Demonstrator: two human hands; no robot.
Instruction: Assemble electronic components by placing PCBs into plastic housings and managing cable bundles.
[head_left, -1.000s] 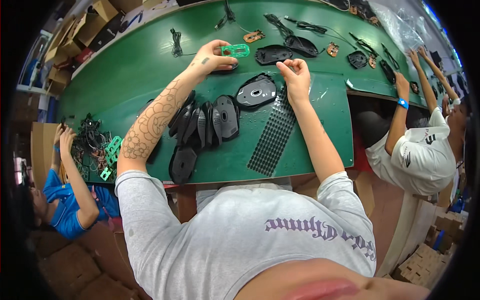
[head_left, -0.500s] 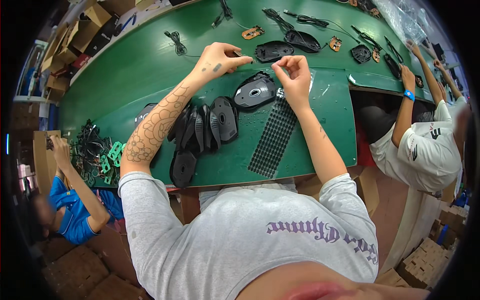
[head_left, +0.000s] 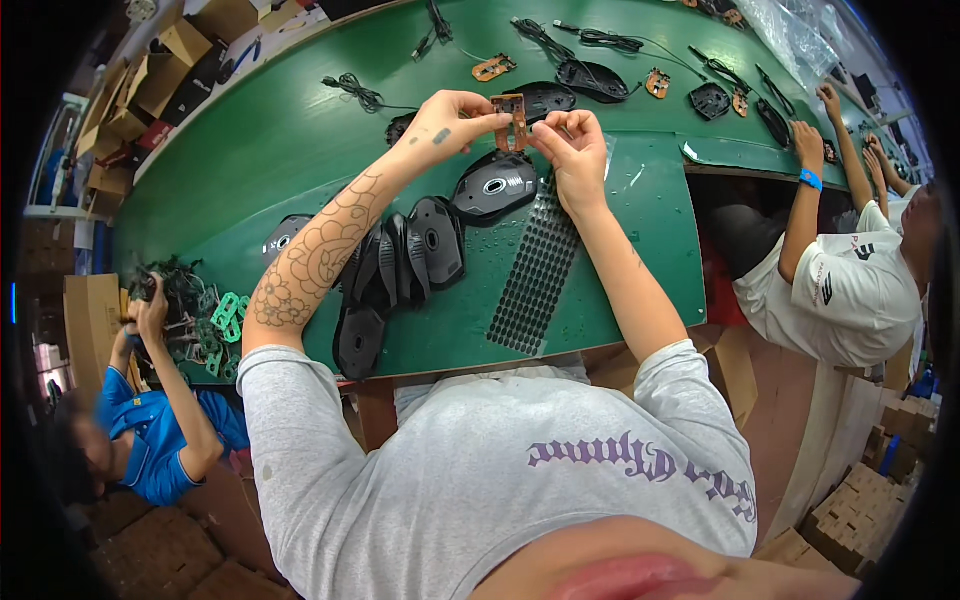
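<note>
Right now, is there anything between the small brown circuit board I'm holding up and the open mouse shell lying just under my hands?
Nothing visible. The brown circuit board is pinched between the left hand and right hand, above the black mouse shell. The gap between them looks open; the sheet of black pads lies beside it.

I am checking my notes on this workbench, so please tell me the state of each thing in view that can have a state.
Left hand: pinching the small brown circuit board, raised above the table.
Right hand: fingers at the board's right edge.
Black mouse shell: lying on the green table, untouched.
Stack of black mouse shells: leaning in a row.
Sheet of black pads: flat on the table.
</note>
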